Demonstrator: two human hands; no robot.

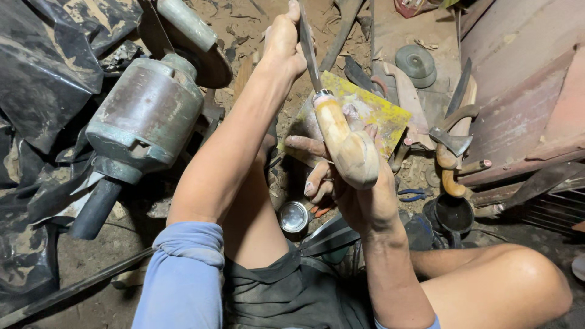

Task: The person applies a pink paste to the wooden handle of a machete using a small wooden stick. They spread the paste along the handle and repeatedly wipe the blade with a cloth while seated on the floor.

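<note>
I see a knife (332,116) held up above the dirt floor (256,30), not resting on anything, its curved pale wooden handle (347,146) pointing toward me and swelling into a rounded butt. A metal collar joins the handle to a narrow grey steel blade (308,49), which runs up and away toward the top of the view. A worn yellow sheet (372,109), smudged and frayed, sits just behind the handle.

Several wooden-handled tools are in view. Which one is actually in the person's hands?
The knife with the pale wooden handle: the right hand cradles its handle, the left hand grips its blade. The other tools lie on the ground.
</note>
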